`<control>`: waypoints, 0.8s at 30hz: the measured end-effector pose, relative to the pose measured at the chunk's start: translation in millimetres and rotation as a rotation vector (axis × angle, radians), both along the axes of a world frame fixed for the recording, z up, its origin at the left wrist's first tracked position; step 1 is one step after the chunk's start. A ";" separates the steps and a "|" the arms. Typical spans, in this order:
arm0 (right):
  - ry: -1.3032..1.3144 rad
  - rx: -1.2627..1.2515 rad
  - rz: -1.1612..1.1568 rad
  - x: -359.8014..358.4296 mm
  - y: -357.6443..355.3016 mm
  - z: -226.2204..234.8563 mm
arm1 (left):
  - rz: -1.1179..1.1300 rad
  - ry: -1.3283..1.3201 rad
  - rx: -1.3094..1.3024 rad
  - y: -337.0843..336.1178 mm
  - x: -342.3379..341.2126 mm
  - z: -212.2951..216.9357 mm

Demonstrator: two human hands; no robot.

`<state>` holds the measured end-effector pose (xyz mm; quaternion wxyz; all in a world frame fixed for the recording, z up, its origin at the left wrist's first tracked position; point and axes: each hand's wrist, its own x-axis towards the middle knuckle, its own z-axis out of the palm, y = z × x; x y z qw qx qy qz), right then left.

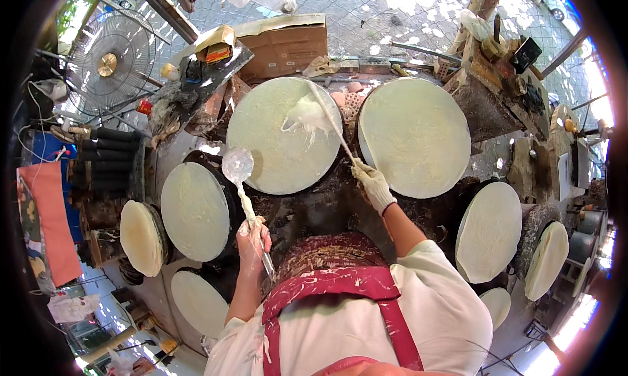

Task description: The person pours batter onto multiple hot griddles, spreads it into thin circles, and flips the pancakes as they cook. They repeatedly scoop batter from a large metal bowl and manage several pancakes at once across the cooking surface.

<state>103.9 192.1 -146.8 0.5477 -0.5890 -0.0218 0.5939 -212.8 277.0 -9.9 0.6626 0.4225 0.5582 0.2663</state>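
Observation:
My left hand, bare and smeared with batter, is closed round the handle of a metal ladle. The ladle's bowl hangs over the left edge of a large round griddle covered with a thin pale layer. On that layer lies a wet white patch of batter with ragged edges. My right hand, in a knitted white glove, grips a long thin stick. The stick slants away across the batter toward the griddle's far edge. Right of it sits a second large griddle, also coated pale.
Smaller coated rounds stand at left and right, with a stacked pale round farther left. A standing fan is at far left. Behind the griddles are a cardboard box and a cluttered wooden stand.

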 end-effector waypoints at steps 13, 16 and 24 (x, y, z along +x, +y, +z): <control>-0.175 -0.023 0.136 -38.1 -17.9 21.8 | -0.341 -0.091 0.047 192.7 76.3 -76.6; -0.183 -0.019 -0.071 -72.1 -41.9 31.1 | -0.469 -0.074 0.020 204.1 93.9 -86.8; 0.053 -0.044 -0.196 -176.7 3.2 29.4 | -0.400 -0.154 -0.281 160.9 45.5 -75.9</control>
